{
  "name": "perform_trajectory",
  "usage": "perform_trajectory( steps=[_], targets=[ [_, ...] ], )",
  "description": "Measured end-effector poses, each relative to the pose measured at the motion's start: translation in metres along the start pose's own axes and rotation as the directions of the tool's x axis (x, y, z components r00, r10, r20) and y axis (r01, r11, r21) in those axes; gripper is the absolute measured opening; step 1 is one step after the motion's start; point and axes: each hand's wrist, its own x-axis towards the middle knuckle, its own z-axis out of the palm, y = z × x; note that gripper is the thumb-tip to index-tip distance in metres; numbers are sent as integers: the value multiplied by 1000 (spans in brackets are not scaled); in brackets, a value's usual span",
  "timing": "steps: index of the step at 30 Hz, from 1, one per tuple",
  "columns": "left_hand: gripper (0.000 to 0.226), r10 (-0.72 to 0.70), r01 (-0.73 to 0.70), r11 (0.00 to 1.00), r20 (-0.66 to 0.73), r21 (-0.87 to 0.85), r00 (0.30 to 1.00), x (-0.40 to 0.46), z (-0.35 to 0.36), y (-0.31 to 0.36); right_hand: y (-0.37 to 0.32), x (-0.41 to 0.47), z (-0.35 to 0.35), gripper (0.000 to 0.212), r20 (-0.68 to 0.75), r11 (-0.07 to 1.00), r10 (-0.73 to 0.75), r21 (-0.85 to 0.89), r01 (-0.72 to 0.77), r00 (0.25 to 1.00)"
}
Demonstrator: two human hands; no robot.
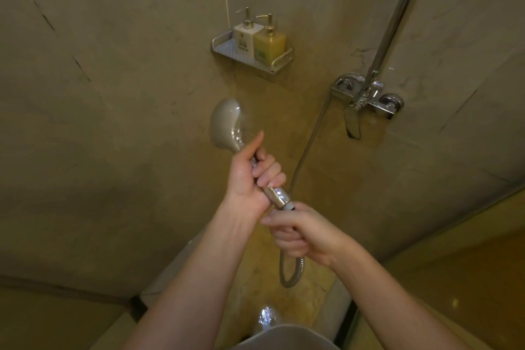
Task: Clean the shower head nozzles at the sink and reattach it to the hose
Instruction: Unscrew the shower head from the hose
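Chrome shower head (227,125) (silvery hose (292,270)), white bottle (245,37), yellow bottle (269,44)

A home bathroom's shower stall: beige marble-look tiled walls (119,65), chrome wall-mounted mixer tap (366,99), perforated metal shelf (250,58) carrying two square pump bottles (260,38).

Ahead of me, a metal wall shelf (224,47) with a perforated base sits in the corner of the beige tiled walls (113,65). Two pump bottles stand on it, touching: a white bottle (245,39) on the left, a yellow bottle (270,43) on the right. To the right of the shelf, a chrome mixer tap (366,99) is fixed to the wall, its lever (351,123) pointing down. A chrome riser pipe (397,14) runs up from the tap, out of view at the top. Below me, a wet yellowish floor (306,287) with a bright glint (265,315). At far right, a glass panel (460,264).
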Motion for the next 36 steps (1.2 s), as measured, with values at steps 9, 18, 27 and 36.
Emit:
perform_trajectory(
  steps=[9, 18, 27, 36],
  targets=[
    [46, 290, -172, 893, -240, 415, 926, -6, 14, -18, 9, 13, -1, 45, -389, 862, -200, -506, -26, 899],
    [26, 268, -198, 838, -67, 508, 961, 6, 25, -33, 7, 3, -18, 37, -350, 950, -129, -313, 14, 928],
    [18, -102, 141, 990, 636, -12, 765, 20, 32, -28, -14, -14, -43, 42, 554, 951, 129, 165, -261, 822],
    [52, 146, -98, 933, -115, 347, 983, 55, 63, -49, -25, -9, -66, 41, -196, 1000, 15, -12, -18, 980]
  ],
)
